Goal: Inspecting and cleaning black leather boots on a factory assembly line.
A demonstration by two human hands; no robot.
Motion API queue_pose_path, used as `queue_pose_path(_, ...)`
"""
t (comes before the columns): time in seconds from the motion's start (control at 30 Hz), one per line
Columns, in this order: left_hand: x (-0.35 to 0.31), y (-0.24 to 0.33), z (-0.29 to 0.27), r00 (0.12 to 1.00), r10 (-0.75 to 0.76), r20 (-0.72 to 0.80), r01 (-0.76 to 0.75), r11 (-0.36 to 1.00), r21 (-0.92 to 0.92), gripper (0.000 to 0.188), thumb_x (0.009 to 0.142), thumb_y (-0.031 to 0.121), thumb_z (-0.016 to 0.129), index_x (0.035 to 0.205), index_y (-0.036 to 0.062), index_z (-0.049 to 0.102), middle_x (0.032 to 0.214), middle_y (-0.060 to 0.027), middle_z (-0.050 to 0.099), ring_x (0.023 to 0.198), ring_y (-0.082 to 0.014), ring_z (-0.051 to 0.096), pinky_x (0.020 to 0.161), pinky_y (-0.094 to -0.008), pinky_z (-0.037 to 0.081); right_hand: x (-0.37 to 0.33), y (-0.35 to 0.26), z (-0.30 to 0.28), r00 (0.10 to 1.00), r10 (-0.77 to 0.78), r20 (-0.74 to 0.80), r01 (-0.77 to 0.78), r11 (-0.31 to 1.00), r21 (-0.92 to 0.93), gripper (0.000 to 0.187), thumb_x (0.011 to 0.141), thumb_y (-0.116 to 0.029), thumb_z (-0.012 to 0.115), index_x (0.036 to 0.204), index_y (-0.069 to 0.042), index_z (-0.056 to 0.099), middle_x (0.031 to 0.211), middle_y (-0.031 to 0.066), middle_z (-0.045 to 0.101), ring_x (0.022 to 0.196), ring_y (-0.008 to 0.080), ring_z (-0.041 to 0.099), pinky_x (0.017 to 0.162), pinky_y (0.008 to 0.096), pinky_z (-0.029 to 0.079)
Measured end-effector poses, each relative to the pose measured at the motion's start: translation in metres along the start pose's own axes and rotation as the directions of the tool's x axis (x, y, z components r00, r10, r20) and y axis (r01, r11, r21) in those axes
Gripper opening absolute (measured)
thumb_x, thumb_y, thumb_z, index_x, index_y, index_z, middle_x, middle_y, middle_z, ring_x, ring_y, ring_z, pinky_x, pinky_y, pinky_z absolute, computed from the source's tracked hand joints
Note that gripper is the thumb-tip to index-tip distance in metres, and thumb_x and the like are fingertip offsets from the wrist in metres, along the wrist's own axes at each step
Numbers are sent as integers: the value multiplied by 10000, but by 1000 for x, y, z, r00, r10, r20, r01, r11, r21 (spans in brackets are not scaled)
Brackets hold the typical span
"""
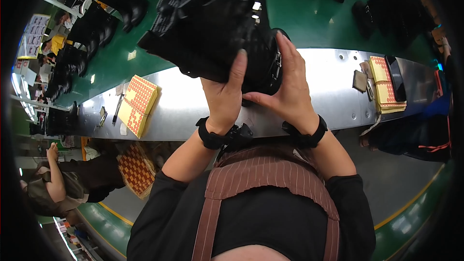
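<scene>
Forearms (186,159) of the person are slanting inward and upward, and each wrist is wearing a black band (311,137). The left hand (224,94) is holding a tilted black boot (217,34) from the near side; its thumb is pointing up and pressing on the dark surface, while the boot is hiding its other fingers, so one cannot tell how they are set. The right hand (293,84) is clasping a rounded part at the right: its long fingers are lying close together along the side, and its thumb is stretching apart from them, toward the left. The boot is staying directly in front of the person, over the steel strip (176,99) and the green surface (314,24). Its material is looking smooth and leather-like, its left side is showing creases, and small metal buckles (276,65) are shining near the right fingers. The steel is reflecting white light, while the green is appearing glossy. Yellow sheets (137,106) with round red marks are lying at left; at right, a flat black phone (395,78) is resting on a similar stack (381,82). The brown apron (266,174) is showing thin pale stripes.
</scene>
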State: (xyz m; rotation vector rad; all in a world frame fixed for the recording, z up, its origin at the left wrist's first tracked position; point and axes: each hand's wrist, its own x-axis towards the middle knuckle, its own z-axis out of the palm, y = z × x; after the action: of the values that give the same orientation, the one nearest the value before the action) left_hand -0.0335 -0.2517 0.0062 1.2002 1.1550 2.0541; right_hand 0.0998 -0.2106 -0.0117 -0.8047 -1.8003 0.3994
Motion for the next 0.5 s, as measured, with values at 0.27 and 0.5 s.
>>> queue_pose_path(0.27,24,1,-73,992,-113,49,114,993,-24,426,1018,288,478,1348,22,425,1282,-85,551,1149,-198,557,994,-354,449,-13,50,-18,920,346,185,-386,884,265,618,765,-45,738,1329,-10,487,1131,144,633,995,220,619,918,317,470)
queue_pose_path(0.5,19,32,-88,999,-2,48,3,1000,-28,496,922,116,634,1358,-1,430,1240,-70,570,1114,-140,545,993,-272,407,-20,80,-77,901,386,-199,-262,849,459,195,865,18,639,1053,69,650,1052,83,675,929,147,627,890,283,487)
